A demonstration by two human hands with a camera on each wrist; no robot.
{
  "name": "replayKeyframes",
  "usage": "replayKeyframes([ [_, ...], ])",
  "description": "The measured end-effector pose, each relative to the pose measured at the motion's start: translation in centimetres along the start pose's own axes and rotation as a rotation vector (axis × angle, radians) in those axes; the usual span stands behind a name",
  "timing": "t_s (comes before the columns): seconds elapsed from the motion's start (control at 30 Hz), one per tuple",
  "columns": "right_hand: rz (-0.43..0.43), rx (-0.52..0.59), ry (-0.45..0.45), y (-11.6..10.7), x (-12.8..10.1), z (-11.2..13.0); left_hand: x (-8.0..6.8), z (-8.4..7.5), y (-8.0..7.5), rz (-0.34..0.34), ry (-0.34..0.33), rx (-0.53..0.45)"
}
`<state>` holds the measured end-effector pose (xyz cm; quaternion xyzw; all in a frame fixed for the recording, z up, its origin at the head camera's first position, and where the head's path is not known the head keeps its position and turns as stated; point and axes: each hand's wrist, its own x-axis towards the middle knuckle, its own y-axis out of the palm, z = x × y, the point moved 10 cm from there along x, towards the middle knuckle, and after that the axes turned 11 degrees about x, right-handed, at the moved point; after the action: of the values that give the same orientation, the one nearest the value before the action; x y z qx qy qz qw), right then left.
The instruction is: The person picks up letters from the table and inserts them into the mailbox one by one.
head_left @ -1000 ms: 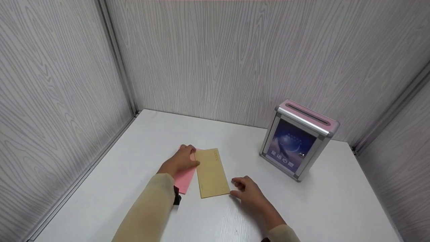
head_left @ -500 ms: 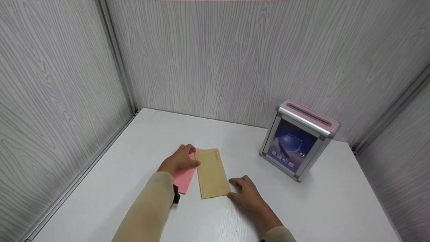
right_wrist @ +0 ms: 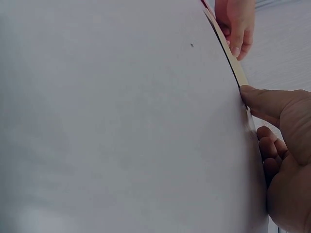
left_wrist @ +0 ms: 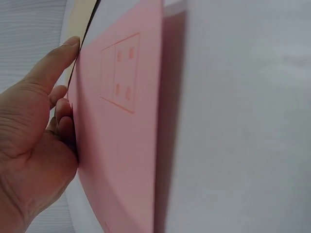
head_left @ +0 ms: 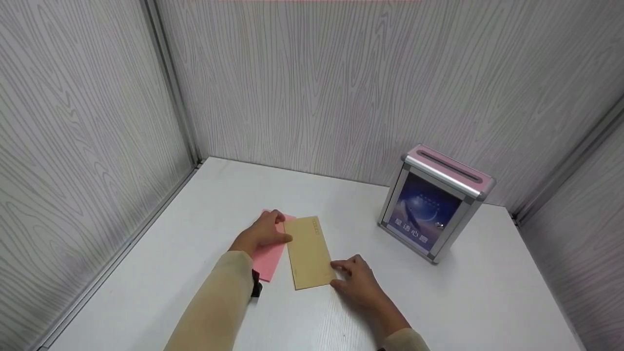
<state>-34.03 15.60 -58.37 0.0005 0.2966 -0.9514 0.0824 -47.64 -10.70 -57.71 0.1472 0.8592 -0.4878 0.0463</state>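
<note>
A brown envelope [head_left: 309,253] lies on the white table, partly over a pink envelope [head_left: 268,262] on its left. My left hand [head_left: 263,231] reaches across the pink envelope and holds the brown one by the upper part of its left edge, thumb on that edge and the other fingers curled. In the left wrist view, a printed box shows on the pink envelope. My right hand [head_left: 360,282] holds the brown envelope near its lower right corner, thumb and index finger at the edge. The right wrist view shows the brown envelope only as a thin strip.
At the right back stands a box [head_left: 423,212] with a silver frame, a pink slotted top and a blue picture on its front. Grey wood-grain panels [head_left: 302,87] enclose the white table [head_left: 219,190] at the back and sides.
My right hand has moved slightly left, its thumb and index finger coming onto the brown envelope's edge. The envelope has shifted a little right and toward me. My left hand stays nearly in place.
</note>
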Motion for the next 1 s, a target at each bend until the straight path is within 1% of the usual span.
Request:
replayKeyframes([
  [0.13, -0.004, -0.004, -0.009, -0.04, 0.11, 0.08, 0.08, 0.05, -0.04, -0.012, 0.003, -0.025],
  [0.37, 0.005, -0.014, -0.01, 0.06, 0.09, 0.01, -0.04, -0.05, -0.03, -0.022, 0.044, -0.021],
  [0.5, 0.001, -0.016, -0.03, 0.05, 0.02, 0.26, -0.12, -0.19, -0.06, -0.025, 0.059, -0.025],
  [0.63, -0.012, -0.03, -0.044, 0.01, 0.0, 0.52, -0.06, -0.18, -0.01, -0.03, 0.054, -0.045],
  [0.87, -0.029, -0.032, -0.031, 0.07, -0.04, 0.58, -0.09, -0.28, -0.19, -0.045, 0.067, -0.064],
  [1.0, -0.031, -0.035, -0.03, 0.11, -0.02, 0.68, -0.02, -0.06, -0.18, -0.042, 0.044, -0.051],
])
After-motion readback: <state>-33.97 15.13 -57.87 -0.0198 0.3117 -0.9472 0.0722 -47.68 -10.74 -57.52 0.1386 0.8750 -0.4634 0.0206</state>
